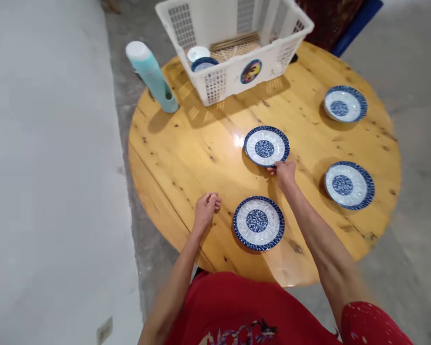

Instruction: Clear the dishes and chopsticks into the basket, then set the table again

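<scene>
My right hand point(284, 172) grips the near rim of a blue-and-white plate point(264, 147) in the middle of the round table, thumb on top and fingers underneath. Whether that plate touches the wood I cannot tell. My left hand point(207, 206) is closed, its fingers curled, above the table; any small thing inside the curl is hidden. Close by on its right lies a second blue-rimmed plate point(258, 223). Two more dishes of the same pattern, a lower one point(349, 185) and an upper one point(345, 104), sit along the right side.
A white plastic basket point(233, 79) stands at the table's far side, with a blue-rimmed dish point(204, 63) and a woven bamboo piece point(237, 48) inside. Left of it is a tall light-blue bottle point(154, 79). A white wall point(53, 158) rises beyond the wooden table's point(187, 158) left edge.
</scene>
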Available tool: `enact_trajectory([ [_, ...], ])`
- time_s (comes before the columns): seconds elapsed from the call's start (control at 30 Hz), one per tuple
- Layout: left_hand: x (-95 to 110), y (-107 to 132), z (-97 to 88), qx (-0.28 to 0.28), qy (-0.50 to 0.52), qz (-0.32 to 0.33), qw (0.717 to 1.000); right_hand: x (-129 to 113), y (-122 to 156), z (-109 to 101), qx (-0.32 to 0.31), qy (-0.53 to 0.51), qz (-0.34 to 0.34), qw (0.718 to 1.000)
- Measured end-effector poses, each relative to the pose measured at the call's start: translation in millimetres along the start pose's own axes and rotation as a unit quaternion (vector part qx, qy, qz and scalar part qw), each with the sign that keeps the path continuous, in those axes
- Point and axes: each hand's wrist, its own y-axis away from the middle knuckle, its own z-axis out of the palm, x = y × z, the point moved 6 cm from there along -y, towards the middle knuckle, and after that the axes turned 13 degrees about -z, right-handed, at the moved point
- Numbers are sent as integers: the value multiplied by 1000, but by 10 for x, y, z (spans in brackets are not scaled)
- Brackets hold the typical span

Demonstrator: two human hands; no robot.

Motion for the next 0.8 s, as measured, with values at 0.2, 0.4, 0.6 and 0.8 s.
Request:
enact_trajectory([
  [0.2,350,-367,-314,39,35,28,998,-82,726,1054,-162,9,-16,987],
  [0.4,501,-685,-917,116,12,55,992,-135,1159,1892,-232,54,-36,971],
  [0.6,649,-896,-1274,150,-19,70,986,-209,1269,2211,-258,94,-32,961],
  [0.8,727,-995,-1414,137,-41,88,986,-260,1295,2336,-268,73,-15,960],
])
